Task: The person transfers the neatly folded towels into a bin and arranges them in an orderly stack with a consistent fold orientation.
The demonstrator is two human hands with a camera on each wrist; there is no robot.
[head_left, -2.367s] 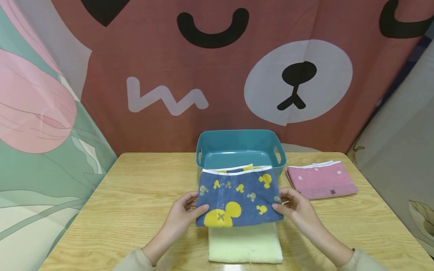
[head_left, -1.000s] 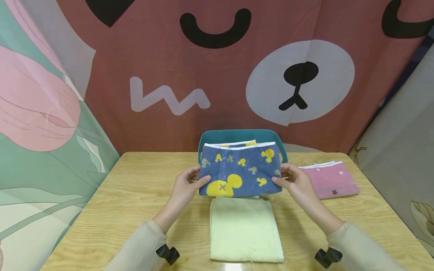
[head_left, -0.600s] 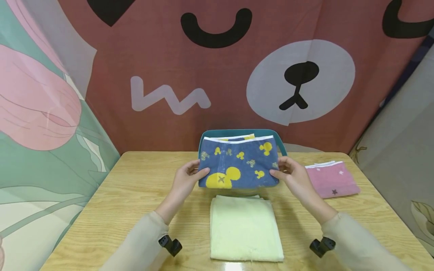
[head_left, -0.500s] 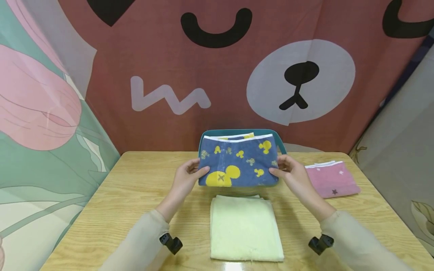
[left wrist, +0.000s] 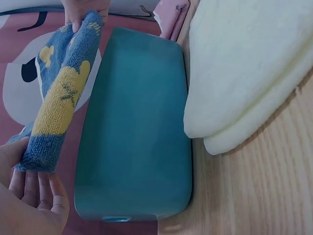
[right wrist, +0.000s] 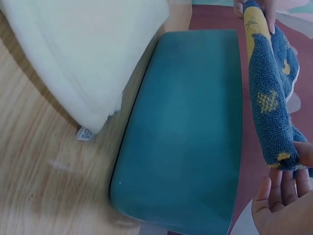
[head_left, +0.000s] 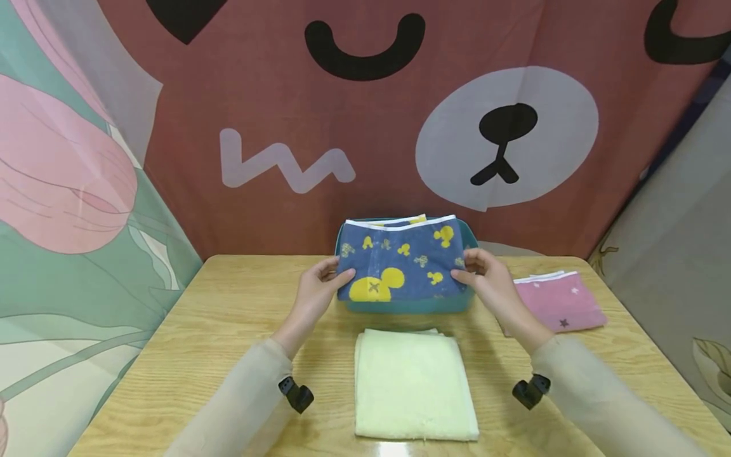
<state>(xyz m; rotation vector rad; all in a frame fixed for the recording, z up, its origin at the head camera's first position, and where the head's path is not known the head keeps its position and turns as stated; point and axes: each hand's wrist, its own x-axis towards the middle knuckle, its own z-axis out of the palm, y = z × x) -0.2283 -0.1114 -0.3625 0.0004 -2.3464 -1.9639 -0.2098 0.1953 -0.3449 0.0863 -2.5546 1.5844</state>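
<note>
A folded blue towel [head_left: 400,260] with yellow mouse-head shapes and a white edge is held up between both hands. My left hand [head_left: 320,287] pinches its left end, thumb on the near face and fingers behind. At the right end my right hand [head_left: 490,279] holds it the same way. In both wrist views the towel hangs beyond the rim of the teal basket [head_left: 408,306], above it. The head view shows the towel covering most of the basket, whose front lower wall shows beneath.
A folded pale yellow towel [head_left: 415,384] lies on the wooden table [head_left: 240,317], nearer than the basket. To the right lies a folded pink towel [head_left: 562,304] with stars, partly behind the right forearm. A patterned curtain [head_left: 274,216] hangs behind the table.
Both hands have carried the blue towel forward and up, from over the pale yellow towel to over the teal basket. The yellow towel is now uncovered, and both grips are kept.
</note>
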